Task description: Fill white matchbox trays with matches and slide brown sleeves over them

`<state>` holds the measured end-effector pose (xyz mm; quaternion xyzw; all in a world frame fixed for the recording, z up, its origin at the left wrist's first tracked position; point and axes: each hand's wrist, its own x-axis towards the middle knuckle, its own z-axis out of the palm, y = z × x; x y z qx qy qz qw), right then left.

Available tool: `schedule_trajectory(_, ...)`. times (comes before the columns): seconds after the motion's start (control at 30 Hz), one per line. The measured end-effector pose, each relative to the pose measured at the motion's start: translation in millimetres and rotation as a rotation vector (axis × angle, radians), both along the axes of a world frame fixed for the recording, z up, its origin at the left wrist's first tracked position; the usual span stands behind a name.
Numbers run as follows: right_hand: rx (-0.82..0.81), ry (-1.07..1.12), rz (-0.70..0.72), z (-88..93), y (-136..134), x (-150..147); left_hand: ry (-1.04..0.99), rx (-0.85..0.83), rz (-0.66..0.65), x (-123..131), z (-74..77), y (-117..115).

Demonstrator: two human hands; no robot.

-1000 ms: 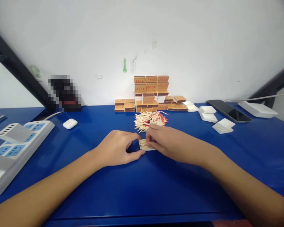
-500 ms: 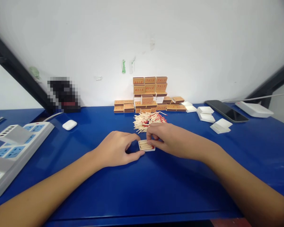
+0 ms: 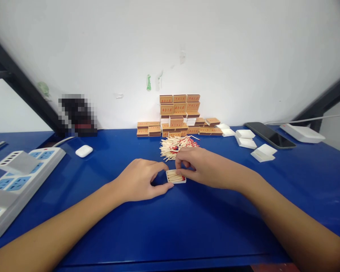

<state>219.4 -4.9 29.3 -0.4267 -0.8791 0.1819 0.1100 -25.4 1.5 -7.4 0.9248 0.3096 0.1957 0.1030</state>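
A small white matchbox tray [image 3: 175, 176] with matches in it lies on the blue table [image 3: 170, 226]. My left hand [image 3: 141, 180] rests beside it, thumb and forefinger curled against the tray's left end. My right hand [image 3: 200, 166] hovers over the tray's right side with fingertips pinched together on a few matches at the tray. Just behind the hands lies a loose pile of red-tipped matches [image 3: 177, 145].
Stacked orange matchboxes [image 3: 179, 113] stand at the wall. White inner trays [image 3: 255, 145] lie to the right, beside a black phone [image 3: 269, 135] and a white device [image 3: 302, 133]. A power strip [image 3: 17, 177] and a white earbud case [image 3: 84, 151] are at the left.
My right hand has drawn back slightly from over the tray, its fingers now pinched at the tray's right end. The left hand has stayed on the tray.
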Motion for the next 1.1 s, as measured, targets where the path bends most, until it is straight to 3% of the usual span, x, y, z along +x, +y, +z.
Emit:
schedule_trajectory(0.1,0.056,0.040,-0.049,5.7,10.6,14.4,0.010,-0.006,0.008,-0.3,0.6,-0.6)
schedule_trajectory(0.23,0.204,-0.008,-0.281,5.8,41.8,55.9,0.016,-0.020,0.014,-0.4,1.6,-0.7)
schedule_trajectory(0.33,0.350,-0.053,-0.489,-5.6,68.4,93.8,0.012,-0.023,0.017,-0.4,1.8,-0.7)
schedule_trajectory(0.43,0.371,-0.053,-0.735,-19.6,88.3,123.1,0.026,-0.024,0.015,-0.5,1.9,-1.2)
schedule_trajectory(0.6,0.364,0.177,-1.028,-30.9,110.2,139.1,0.021,-0.030,0.031,-0.6,2.9,-2.0)
schedule_trajectory(0.8,0.282,0.278,-1.048,-39.6,124.8,135.8,-0.008,-0.026,0.051,-2.3,0.7,2.2)
schedule_trajectory(0.97,0.198,0.358,-1.025,-43.6,122.6,135.6,-0.036,-0.014,0.082,-4.5,0.5,5.9)
schedule_trajectory(1.1,0.219,0.372,-0.965,-42.0,120.3,135.0,-0.038,-0.049,0.097,-5.6,1.3,7.7)
